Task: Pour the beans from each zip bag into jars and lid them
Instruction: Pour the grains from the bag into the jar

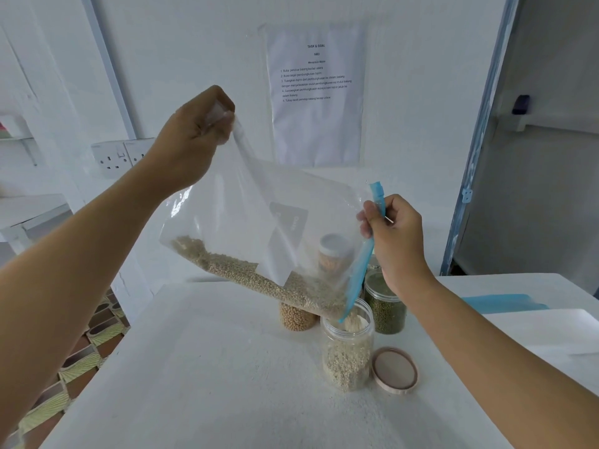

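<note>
A clear zip bag [259,222] with a blue zip strip hangs tilted over the table, pale beans lying along its lower edge. My left hand [191,140] pinches the bag's upper corner high up. My right hand [395,241] grips the blue zip edge at the mouth. The mouth points down into an open clear jar [346,351], into which pale beans stream; it is more than half full. Its round beige lid [394,370] lies flat on the table just to the right.
Behind the open jar stand a jar of yellow beans [296,317], a jar of green beans [385,306] and a small orange jar [334,254] seen through the bag. A blue-edged bag [505,303] lies at the right. The white table [210,384] drops off at the left.
</note>
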`<state>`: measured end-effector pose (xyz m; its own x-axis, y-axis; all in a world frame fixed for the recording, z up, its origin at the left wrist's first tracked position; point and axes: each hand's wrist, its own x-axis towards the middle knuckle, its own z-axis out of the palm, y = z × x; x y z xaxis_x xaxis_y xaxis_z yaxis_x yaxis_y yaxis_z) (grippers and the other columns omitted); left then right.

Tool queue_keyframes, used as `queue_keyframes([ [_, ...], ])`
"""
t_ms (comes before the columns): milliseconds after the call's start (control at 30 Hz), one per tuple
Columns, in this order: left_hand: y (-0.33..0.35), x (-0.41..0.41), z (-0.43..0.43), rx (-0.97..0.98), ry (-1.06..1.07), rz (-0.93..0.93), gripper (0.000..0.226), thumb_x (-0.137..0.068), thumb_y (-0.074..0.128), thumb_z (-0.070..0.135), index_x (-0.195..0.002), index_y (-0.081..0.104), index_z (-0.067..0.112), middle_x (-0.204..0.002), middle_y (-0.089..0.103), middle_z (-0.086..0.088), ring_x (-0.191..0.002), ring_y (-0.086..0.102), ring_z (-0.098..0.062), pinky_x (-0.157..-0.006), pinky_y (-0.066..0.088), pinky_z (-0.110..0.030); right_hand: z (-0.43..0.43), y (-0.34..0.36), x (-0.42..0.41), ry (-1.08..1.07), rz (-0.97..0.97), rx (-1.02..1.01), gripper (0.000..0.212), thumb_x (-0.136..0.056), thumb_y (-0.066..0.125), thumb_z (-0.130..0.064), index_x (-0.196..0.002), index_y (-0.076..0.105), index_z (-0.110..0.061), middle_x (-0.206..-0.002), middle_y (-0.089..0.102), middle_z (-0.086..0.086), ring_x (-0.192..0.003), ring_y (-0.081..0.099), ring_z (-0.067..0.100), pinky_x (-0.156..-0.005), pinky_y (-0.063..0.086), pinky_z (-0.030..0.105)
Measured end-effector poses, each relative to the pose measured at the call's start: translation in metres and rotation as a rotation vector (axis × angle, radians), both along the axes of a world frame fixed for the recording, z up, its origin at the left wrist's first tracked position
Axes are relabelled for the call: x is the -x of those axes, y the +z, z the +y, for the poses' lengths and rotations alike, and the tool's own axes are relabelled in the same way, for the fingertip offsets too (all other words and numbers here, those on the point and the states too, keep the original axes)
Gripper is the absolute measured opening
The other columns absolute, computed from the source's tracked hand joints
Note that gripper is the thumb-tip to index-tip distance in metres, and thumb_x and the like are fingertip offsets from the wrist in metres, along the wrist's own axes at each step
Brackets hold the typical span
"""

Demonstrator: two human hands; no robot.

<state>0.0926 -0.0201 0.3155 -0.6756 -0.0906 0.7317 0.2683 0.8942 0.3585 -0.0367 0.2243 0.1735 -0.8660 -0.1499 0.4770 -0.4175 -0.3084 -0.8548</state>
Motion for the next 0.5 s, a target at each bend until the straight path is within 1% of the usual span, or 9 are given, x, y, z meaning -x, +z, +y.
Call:
queue_keyframes([
  [33, 0.0, 0.0002, -0.001, -0.011, 0.0, -0.003, 0.009, -0.103, 0.045, 0.015, -0.1, 0.053, 0.013, -0.094, 0.06, -0.022, -0.083, 0.053, -0.028, -0.081, 0.049, -0.043, 0.0001, 0.0, 0.0005, -0.005, -0.001, -0.004, 0.023, -0.103, 0.058, -0.011, -0.081, 0.052, -0.009, -0.077, 0.065, 0.004, -0.058, 0.056, 0.006, -0.064, 0.048, 0.017],
  [67, -0.001, 0.0006, -0.0016, 0.01, 0.018, -0.018, 0.009, -0.104, 0.045, 0.014, -0.1, 0.053, 0.012, -0.093, 0.06, -0.021, -0.082, 0.053, -0.027, -0.08, 0.049, -0.038, 0.0003, -0.0003, 0.0009, -0.007, -0.002, -0.01, 0.024, -0.103, 0.058, -0.011, -0.08, 0.052, -0.009, -0.077, 0.065, 0.004, -0.058, 0.056, 0.006, -0.064, 0.048, 0.017],
  [133, -0.0037, 0.0014, -0.0011, 0.12, 0.06, -0.055, 0.008, -0.105, 0.046, 0.008, -0.101, 0.053, 0.01, -0.087, 0.061, -0.017, -0.079, 0.05, -0.026, -0.07, 0.041, -0.02, -0.0002, -0.0019, 0.0013, -0.005, -0.008, -0.021, 0.024, -0.103, 0.058, -0.012, -0.08, 0.052, -0.01, -0.077, 0.065, 0.004, -0.057, 0.056, 0.006, -0.064, 0.047, 0.018],
  [167, -0.0046, 0.001, 0.0006, 0.172, 0.066, -0.056, 0.008, -0.104, 0.046, 0.005, -0.101, 0.053, 0.008, -0.085, 0.061, -0.017, -0.076, 0.048, -0.026, -0.064, 0.037, -0.015, -0.0005, -0.0026, 0.0011, -0.003, -0.011, -0.026, 0.024, -0.103, 0.058, -0.012, -0.08, 0.052, -0.01, -0.077, 0.066, 0.003, -0.057, 0.056, 0.006, -0.064, 0.047, 0.018],
  [233, -0.0036, -0.0006, 0.0027, 0.218, 0.077, -0.03, 0.008, -0.102, 0.047, 0.001, -0.102, 0.053, 0.006, -0.083, 0.061, -0.015, -0.071, 0.046, -0.02, -0.061, 0.033, -0.011, -0.0008, -0.0028, 0.0008, -0.004, -0.012, -0.032, 0.023, -0.103, 0.058, -0.012, -0.081, 0.053, -0.01, -0.077, 0.066, 0.003, -0.058, 0.056, 0.006, -0.064, 0.048, 0.019],
  [300, -0.0024, 0.0005, 0.0019, 0.246, 0.091, -0.022, 0.01, -0.102, 0.045, -0.001, -0.102, 0.052, 0.006, -0.08, 0.059, -0.011, -0.069, 0.046, -0.014, -0.059, 0.033, -0.013, -0.0007, -0.0024, 0.0006, -0.003, -0.013, -0.032, 0.023, -0.103, 0.058, -0.012, -0.081, 0.053, -0.01, -0.077, 0.066, 0.003, -0.058, 0.056, 0.006, -0.064, 0.048, 0.019],
  [367, -0.0035, 0.0021, 0.0014, 0.267, 0.113, -0.038, 0.01, -0.102, 0.043, -0.001, -0.101, 0.051, 0.005, -0.077, 0.057, -0.009, -0.065, 0.045, -0.014, -0.058, 0.033, -0.019, -0.0005, -0.0019, 0.0003, 0.003, -0.014, -0.033, 0.023, -0.103, 0.058, -0.012, -0.081, 0.053, -0.01, -0.077, 0.066, 0.004, -0.058, 0.056, 0.006, -0.064, 0.048, 0.019],
  [433, -0.0045, 0.0027, -0.0003, 0.229, 0.133, -0.003, 0.01, -0.102, 0.043, 0.0, -0.104, 0.052, 0.004, -0.081, 0.06, -0.013, -0.07, 0.049, -0.021, -0.061, 0.037, -0.019, -0.0004, -0.0008, -0.0008, 0.005, -0.014, -0.032, 0.024, -0.103, 0.058, -0.012, -0.08, 0.052, -0.011, -0.077, 0.066, 0.004, -0.057, 0.056, 0.005, -0.064, 0.048, 0.018],
  [500, -0.005, 0.0036, -0.0019, 0.249, 0.143, 0.02, 0.012, -0.101, 0.041, -0.002, -0.104, 0.052, 0.003, -0.085, 0.061, -0.018, -0.077, 0.053, -0.032, -0.067, 0.043, -0.031, -0.0002, -0.0003, -0.0014, 0.006, -0.02, -0.023, 0.025, -0.103, 0.058, -0.011, -0.079, 0.052, -0.011, -0.077, 0.065, 0.005, -0.057, 0.056, 0.005, -0.064, 0.048, 0.018],
])
